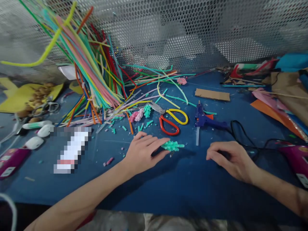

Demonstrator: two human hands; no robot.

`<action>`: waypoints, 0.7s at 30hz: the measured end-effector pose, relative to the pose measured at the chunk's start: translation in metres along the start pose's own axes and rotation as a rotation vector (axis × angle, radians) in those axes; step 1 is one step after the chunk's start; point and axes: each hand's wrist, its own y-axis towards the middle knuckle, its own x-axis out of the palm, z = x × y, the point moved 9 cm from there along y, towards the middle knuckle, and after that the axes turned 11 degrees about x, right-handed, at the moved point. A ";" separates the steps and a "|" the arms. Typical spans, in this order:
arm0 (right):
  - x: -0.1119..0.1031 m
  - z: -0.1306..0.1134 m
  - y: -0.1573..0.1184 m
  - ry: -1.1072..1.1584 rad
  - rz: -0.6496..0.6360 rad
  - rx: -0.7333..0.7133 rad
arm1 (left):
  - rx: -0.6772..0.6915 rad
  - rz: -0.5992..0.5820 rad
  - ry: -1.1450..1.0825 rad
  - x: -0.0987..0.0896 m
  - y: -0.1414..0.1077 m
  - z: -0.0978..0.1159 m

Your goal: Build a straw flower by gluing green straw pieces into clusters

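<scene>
Between the thumb and forefinger of my left hand [143, 153] is a teal fuzzy sprig [173, 146], its tip pointing right. My right hand [231, 158] is at the right, just over the blue table [178, 189], with curled fingers; whether anything is between them is hidden. Beyond my left hand lie scissors [162, 112] with one yellow and one red handle. Left of their handles are a second teal sprig [147, 111], a lilac one [139, 115] and a pink one [132, 116]. A blue glue gun [208, 121] lies beyond my right hand.
Long coloured pipe cleaners [89, 64] lean at the back left before a perforated metal screen [192, 29]. A cardboard strip [212, 94] lies behind the glue gun. Its black cable [247, 139] trails right. Small cut bits surround the sprigs. A blurred-out phone-like object [74, 149] lies left.
</scene>
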 end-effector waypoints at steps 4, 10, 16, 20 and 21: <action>-0.015 -0.013 0.004 -0.066 0.096 -0.074 | 0.046 0.014 0.083 -0.001 0.006 0.009; -0.043 -0.047 0.009 -0.055 0.349 -0.189 | 0.045 -0.015 0.111 0.004 0.033 0.022; -0.042 -0.034 0.032 0.152 0.452 -0.170 | 0.004 -0.040 0.099 0.020 0.050 0.018; -0.029 -0.016 0.039 0.179 0.400 -0.081 | -0.024 0.027 0.114 0.026 0.042 0.014; -0.025 -0.015 0.039 0.141 0.375 -0.075 | -0.027 0.048 0.117 0.026 0.040 0.013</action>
